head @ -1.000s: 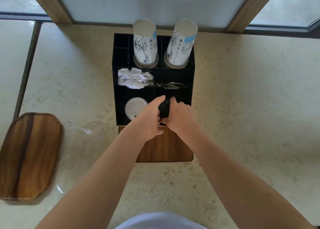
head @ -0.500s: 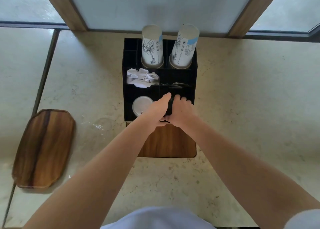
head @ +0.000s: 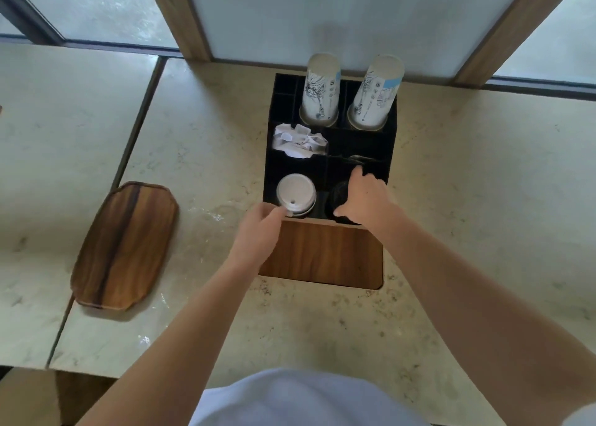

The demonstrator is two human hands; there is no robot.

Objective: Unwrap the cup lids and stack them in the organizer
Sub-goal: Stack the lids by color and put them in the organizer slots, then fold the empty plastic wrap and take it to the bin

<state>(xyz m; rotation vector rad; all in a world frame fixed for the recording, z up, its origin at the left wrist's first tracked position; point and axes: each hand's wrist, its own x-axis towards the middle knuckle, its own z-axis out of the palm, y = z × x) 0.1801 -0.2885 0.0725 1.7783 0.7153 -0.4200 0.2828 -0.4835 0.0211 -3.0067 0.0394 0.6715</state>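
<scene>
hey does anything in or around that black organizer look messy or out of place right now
Mostly tidy. The white lids sit skewed, overhanging the organizer's front edge by the left hand. Crumpled white paper fills one middle compartment, and the counter looks wet left of it.

Lids [head: 296,193] in organizer [head: 392,142] front-left compartment, cup stacks [head: 321,92] behind, wooden tray [head: 124,246] left.

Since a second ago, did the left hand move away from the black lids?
Yes. The left hand slid left along the organizer, off the black lids and over to the white lids. The right hand is on the black lids.
</scene>
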